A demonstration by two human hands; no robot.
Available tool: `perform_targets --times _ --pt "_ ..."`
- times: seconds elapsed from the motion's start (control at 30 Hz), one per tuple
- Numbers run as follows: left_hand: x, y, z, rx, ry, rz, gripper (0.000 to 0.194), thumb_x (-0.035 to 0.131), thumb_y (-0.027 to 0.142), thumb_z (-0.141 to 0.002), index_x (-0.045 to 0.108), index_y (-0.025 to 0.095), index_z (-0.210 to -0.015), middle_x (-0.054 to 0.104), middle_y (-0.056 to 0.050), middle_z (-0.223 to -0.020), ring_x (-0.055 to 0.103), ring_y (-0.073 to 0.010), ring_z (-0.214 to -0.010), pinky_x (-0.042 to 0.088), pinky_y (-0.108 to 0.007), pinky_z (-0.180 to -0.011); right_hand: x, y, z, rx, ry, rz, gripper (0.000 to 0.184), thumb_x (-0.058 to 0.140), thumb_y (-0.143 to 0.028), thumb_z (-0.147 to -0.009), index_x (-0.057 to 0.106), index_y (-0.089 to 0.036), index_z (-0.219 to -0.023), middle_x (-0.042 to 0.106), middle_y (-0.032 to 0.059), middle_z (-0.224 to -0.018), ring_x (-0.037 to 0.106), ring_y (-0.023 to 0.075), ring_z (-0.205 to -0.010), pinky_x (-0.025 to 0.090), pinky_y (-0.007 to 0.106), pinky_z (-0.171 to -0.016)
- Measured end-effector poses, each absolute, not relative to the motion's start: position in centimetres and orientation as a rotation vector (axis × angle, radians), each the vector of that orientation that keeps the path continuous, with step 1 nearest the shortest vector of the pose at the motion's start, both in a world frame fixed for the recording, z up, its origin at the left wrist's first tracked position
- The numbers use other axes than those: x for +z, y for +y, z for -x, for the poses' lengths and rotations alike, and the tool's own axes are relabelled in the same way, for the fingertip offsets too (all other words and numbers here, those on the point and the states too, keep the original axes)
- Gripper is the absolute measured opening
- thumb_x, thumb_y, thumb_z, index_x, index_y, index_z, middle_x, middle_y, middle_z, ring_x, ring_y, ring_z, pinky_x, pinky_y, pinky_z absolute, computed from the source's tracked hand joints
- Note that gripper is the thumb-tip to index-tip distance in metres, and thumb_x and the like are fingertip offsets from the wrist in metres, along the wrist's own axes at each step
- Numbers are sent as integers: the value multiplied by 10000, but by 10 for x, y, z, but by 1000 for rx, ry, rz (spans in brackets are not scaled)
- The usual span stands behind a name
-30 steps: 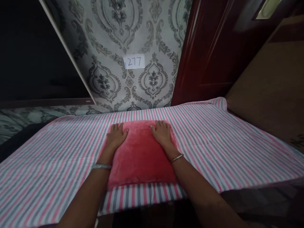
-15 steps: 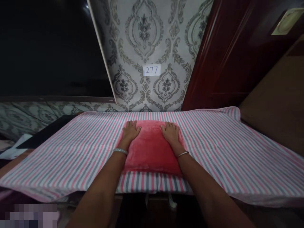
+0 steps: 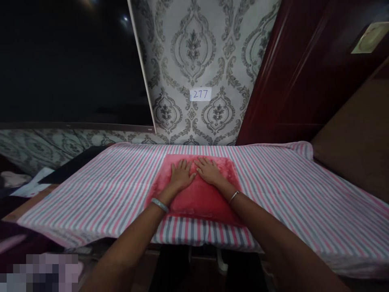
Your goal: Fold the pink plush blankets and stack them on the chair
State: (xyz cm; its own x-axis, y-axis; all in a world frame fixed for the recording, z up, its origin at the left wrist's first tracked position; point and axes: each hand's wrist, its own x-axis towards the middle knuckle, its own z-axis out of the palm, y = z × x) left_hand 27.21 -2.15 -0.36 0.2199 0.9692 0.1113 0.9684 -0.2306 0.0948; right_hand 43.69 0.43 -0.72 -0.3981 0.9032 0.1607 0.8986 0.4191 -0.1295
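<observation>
A red plush cushion cover lies flat on a pink, grey and white striped cloth spread over a table. My left hand rests palm down on the middle of the red cover, fingers stretched out. My right hand lies flat beside it, fingers spread, the two hands almost touching near the cover's far half. Each wrist wears a bangle. Neither hand holds anything.
A patterned wall with a paper label reading 277 stands behind the table. A dark screen fills the upper left, a dark red wooden door the right. Papers lie at the left edge.
Both hands have slid inward from the cover's far corners to its middle and now lie side by side. The view has shifted a little to the left.
</observation>
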Motion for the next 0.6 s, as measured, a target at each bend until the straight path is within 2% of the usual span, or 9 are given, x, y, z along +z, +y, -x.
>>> perform_targets --times 0.17,0.6 --pt "-29 -25 -273 239 1981 -2488 638 359 483 -1004 375 203 -1577 323 -158 -1648 228 -334 -1550 127 -680 -1221 -33 3 -436 -41 -2436 1617 521 350 -330 -1056 397 -274 -1572 268 45 -1664 216 284 -1538 197 577 -1218" --pt "-36 -22 -275 255 1979 -2482 662 356 486 -1000 360 175 -1584 297 -173 -1655 231 -344 -1547 145 -674 -1218 -39 0 -437 -95 -2425 1598 517 347 -303 -1047 435 -257 -1554 295 54 -1651 241 277 -1531 213 560 -1219"
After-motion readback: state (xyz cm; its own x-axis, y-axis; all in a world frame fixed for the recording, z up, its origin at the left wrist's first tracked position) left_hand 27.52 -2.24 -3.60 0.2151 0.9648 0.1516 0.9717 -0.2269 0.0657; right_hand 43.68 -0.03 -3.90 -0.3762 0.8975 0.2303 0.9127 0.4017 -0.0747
